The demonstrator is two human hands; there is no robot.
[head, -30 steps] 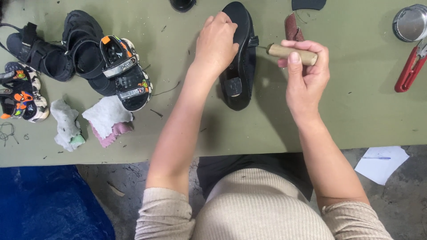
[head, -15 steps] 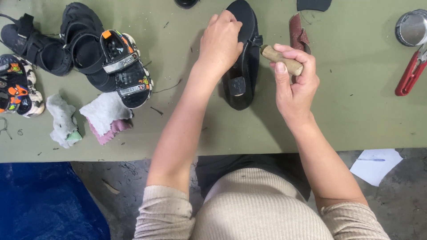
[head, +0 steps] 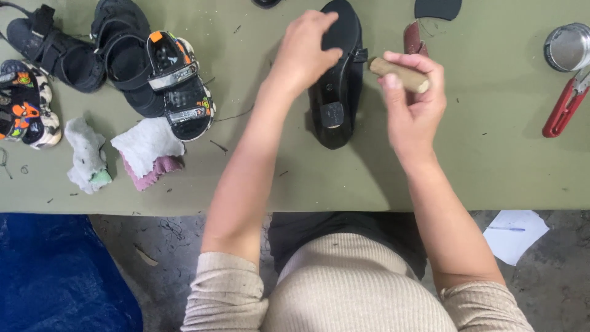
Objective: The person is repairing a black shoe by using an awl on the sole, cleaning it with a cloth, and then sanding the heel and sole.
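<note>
A black sandal point(head: 339, 80) is laid sole-up on the olive-green table point(head: 479, 166), near its far edge. The left hand point(head: 305, 46) is pressed over the sandal's front part, fingers curled onto the sole. A wooden tool handle point(head: 401, 74) is gripped in the closed right hand point(head: 413, 107), just beside the sandal's strap; the working tip is hidden, possibly touching the shoe. Other sandals point(head: 123, 61) and rags point(head: 147, 150) are placed well to the left. Red-handled pliers point(head: 564, 106) are set at the right.
</note>
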